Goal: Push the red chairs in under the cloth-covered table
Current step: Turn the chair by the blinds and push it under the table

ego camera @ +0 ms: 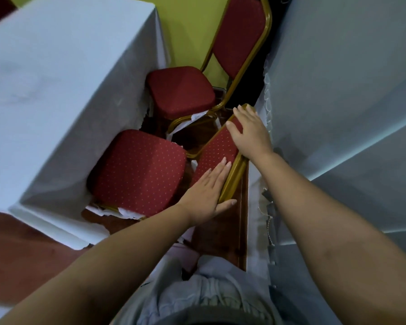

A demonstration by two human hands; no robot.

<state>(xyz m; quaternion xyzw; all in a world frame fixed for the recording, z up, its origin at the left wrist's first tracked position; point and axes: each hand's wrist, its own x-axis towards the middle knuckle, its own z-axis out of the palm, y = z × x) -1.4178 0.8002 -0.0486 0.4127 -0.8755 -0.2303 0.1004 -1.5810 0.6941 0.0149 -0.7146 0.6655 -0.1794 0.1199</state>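
the left hand lies flat against the padded front of the near red chair's backrest, its fingers straight and pressed together, the thumb stretched out on the other side of the gold frame. the right hand rests on the far end of the same backrest, its fingers spread over the corner and not visibly clamped.

the near chair's seat stands on the floor at the hanging edge of the cloth-covered surface, its front edge just meeting the cloth, most of it still out. the second red chair stands beyond it at the same edge, also out.

the likeliest trouble is the cloth: a straight shove may carry the hanging edge in with the seat, bunching it or dragging the top. torn white wrapping on the frame below the seat could snag it further. with flat palms and no real grip, an uneven push could swing the chair, and the far end of the backrest is close to the second chair's gold frame, so the two may lock. the aisle is tight too: the lace hem of the neighbouring cloth hangs just beside the right hand and could be caught. the left thumb behind the frame risks a pinch.
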